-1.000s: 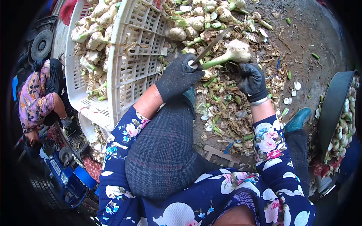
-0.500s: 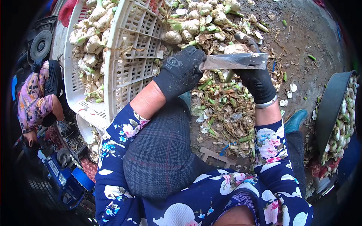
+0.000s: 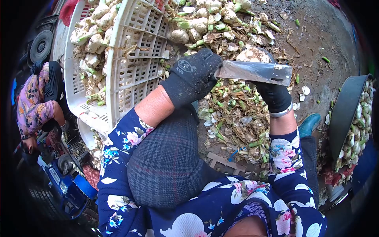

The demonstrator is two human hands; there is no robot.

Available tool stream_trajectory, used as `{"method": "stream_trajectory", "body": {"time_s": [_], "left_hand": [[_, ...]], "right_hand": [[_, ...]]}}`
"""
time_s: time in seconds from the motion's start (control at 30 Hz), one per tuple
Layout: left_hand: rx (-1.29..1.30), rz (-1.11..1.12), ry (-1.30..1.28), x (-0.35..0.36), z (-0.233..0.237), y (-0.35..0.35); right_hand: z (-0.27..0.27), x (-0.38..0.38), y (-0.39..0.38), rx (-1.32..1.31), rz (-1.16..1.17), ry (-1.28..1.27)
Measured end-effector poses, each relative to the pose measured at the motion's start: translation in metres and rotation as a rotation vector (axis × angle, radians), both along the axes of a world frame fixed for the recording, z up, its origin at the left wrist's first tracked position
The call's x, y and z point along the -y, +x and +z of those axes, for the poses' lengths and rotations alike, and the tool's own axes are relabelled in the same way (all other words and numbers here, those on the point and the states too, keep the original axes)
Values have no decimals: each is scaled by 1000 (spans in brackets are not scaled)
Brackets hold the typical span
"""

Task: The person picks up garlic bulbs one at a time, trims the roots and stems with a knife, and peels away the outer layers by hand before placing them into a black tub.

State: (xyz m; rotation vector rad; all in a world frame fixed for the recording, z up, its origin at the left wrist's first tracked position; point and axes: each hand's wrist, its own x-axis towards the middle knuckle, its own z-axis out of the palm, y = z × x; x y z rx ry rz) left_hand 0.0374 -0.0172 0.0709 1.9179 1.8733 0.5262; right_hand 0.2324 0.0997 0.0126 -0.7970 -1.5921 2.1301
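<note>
My left hand [image 3: 193, 75], in a black work glove, is closed around the handle of a wide-bladed knife [image 3: 256, 72]. The blade points right and lies across my right hand [image 3: 274, 93], also gloved in black. Beyond the blade, a garlic bulb [image 3: 252, 55] shows in the right hand's grip, its top side pale and dirt-marked. The blade hides most of the right fingers and the near side of the bulb. Under both hands lies a heap of cut green stems and dry skins [image 3: 241, 114].
At the left leans a white plastic crate [image 3: 134, 59] with garlic bulbs inside. More bulbs [image 3: 201, 23] lie on the ground ahead. A dark tub [image 3: 347, 110] of garlic stands at the right. Another person [image 3: 39, 98] bends over at far left, near a blue vehicle [image 3: 65, 185].
The knife and my left hand have shifted slightly right, and the blade now tilts down toward its tip. The bulb in my right hand shows more of its pale surface.
</note>
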Motion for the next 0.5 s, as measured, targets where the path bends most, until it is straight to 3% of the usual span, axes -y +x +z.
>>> {"method": "stream_trajectory", "body": {"time_s": [0.1,0.17,0.2,0.27,0.33,0.4,0.43,0.47,0.5], "left_hand": [[-32,33,-38,-1,-3,2],[-55,102,-99,-5,-36,-17],[-83,165,-163,3,-54,-26],[-84,246,-191,44,-85,-46],[-73,268,-213,40,-85,-49],[33,280,-223,25,-66,-36],[298,362,-257,28,-78,-39],[303,363,-260,26,-72,-36],[463,438,-321,20,-60,-30]], "right_hand": [[14,0,-6,15,-65,-84],[36,4,-12,134,112,298],[36,18,-6,-12,-34,-168],[55,24,-11,-341,68,55],[57,8,-11,-237,22,-167],[45,-9,-9,3,73,-84],[36,-13,-4,35,51,-29],[37,-15,-1,40,52,-31],[38,-16,1,-42,11,-199]]}}
